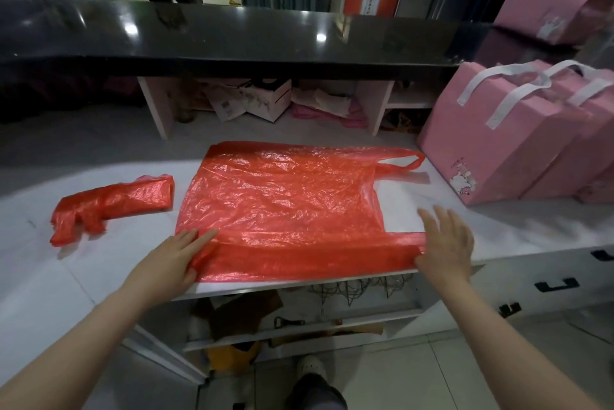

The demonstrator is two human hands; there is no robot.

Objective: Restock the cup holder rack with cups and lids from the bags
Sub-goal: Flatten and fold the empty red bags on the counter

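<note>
A large red plastic bag (282,203) lies flat and empty on the white counter (99,263), handles pointing right, its near edge folded over. My left hand (176,260) presses flat on the bag's near left corner. My right hand (445,240) rests with fingers spread at the near right handle, blurred. A second red bag (113,203) sits folded into a small bundle to the left. No cups, lids or cup rack are in view.
Pink gift bags (518,134) with white handles stand at the right of the counter. A raised black countertop (232,34) runs along the back, with cluttered cubbies (265,100) beneath it. Open shelves (299,310) lie below the counter edge. A person stands beyond the black counter.
</note>
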